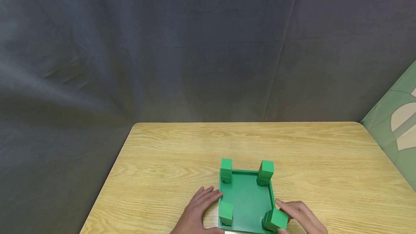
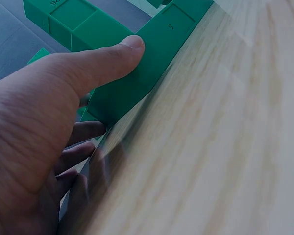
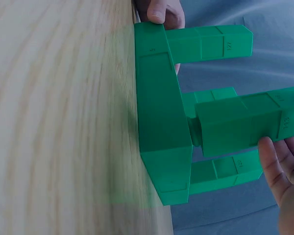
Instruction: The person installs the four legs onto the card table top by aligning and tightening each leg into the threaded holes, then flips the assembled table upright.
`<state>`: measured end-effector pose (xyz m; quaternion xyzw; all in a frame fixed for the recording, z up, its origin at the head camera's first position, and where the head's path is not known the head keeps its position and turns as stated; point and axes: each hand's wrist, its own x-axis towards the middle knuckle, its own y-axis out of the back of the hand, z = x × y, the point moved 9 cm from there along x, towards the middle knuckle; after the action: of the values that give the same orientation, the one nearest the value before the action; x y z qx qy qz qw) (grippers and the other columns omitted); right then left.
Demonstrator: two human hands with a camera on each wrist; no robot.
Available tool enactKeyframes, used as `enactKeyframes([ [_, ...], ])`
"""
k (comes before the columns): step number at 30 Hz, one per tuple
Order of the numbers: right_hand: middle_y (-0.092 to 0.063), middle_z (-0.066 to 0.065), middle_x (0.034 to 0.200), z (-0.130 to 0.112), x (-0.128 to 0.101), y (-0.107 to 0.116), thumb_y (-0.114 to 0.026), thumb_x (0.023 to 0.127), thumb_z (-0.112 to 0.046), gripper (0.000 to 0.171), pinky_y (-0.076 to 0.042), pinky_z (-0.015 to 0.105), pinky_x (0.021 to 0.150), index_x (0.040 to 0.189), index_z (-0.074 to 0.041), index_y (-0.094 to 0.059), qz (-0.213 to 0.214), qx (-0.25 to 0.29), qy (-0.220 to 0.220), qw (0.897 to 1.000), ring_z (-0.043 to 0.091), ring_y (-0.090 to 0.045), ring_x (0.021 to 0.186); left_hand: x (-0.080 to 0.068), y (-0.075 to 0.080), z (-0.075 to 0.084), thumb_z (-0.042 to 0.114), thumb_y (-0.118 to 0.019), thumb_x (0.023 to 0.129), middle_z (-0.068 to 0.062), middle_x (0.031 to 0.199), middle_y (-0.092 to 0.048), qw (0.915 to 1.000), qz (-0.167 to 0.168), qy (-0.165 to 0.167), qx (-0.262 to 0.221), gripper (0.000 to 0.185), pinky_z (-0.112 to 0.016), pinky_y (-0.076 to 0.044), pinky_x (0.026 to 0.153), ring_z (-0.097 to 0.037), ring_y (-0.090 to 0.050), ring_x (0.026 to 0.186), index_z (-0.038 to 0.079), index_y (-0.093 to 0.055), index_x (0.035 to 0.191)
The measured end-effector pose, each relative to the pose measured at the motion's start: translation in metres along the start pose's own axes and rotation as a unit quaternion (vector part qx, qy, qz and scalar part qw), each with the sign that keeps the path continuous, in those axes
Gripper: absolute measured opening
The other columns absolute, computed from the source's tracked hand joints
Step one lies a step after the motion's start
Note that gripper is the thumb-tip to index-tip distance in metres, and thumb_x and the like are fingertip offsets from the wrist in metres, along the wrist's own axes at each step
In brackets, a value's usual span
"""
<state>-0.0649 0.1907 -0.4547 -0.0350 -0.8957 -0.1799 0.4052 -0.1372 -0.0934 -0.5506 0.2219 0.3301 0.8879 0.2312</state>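
Observation:
A square green base (image 1: 247,198) with a low rim lies on the table, like an upturned small table, with a square leg standing at each corner. My right hand (image 1: 300,214) grips the near right leg (image 1: 276,219), which leans outward. In the right wrist view, a narrow round neck shows between this leg (image 3: 250,120) and the base, and fingertips (image 3: 265,143) touch its upper part. My left hand (image 1: 195,210) rests at the near left corner, its spread fingers along the left side. The left thumb (image 2: 122,56) presses on the base's front wall.
The base stands near the front edge of the wooden table (image 1: 162,154). Upright legs at the far left (image 1: 226,168), far right (image 1: 266,170) and near left (image 1: 225,212) rise above the rim. Dark cloth (image 1: 208,46) hangs behind; patterned green fabric (image 1: 394,125) borders the right side.

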Motion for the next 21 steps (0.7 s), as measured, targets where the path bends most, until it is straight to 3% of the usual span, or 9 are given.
enactKeyframes([
  [4, -0.066, 0.001, 0.111, -0.0019, -0.0002, -0.0024, -0.092, 0.073, 0.011, 0.056, -0.043, 0.017, 0.072, 0.128, 0.006, -0.079, -0.014, -0.025, -0.005, 1.0, 0.006, -0.059, 0.094, 0.0001, -0.0006, -0.0015, 0.063, -0.083, 0.093, 0.008, 0.166, -0.057, 0.9999, -0.004, 0.007, -0.006, 0.088, -0.056, -0.035, 0.133, -0.026, -0.05, 0.157, 0.029, -0.051, 0.168],
  [13, -0.067, 0.003, 0.112, -0.0001, -0.0009, -0.0029, -0.081, 0.084, 0.015, 0.045, -0.047, 0.018, 0.075, 0.128, 0.008, -0.078, -0.017, -0.003, -0.008, 1.0, 0.009, -0.062, 0.096, -0.0003, -0.0014, -0.0013, 0.066, -0.082, 0.094, 0.007, 0.166, -0.057, 1.0, -0.003, 0.0, 0.004, 0.089, -0.056, -0.037, 0.132, -0.026, -0.05, 0.157, 0.028, -0.051, 0.168],
  [21, -0.072, 0.01, 0.11, 0.0025, -0.0005, -0.0006, -0.095, 0.069, 0.015, 0.05, -0.051, 0.022, 0.065, 0.115, 0.011, -0.075, 0.034, 0.029, -0.001, 0.999, 0.01, -0.063, 0.089, -0.0002, -0.0013, -0.0018, 0.066, -0.082, 0.094, 0.008, 0.166, -0.056, 1.0, -0.007, 0.006, -0.002, 0.088, -0.056, -0.036, 0.132, -0.026, -0.049, 0.157, 0.029, -0.051, 0.168],
])
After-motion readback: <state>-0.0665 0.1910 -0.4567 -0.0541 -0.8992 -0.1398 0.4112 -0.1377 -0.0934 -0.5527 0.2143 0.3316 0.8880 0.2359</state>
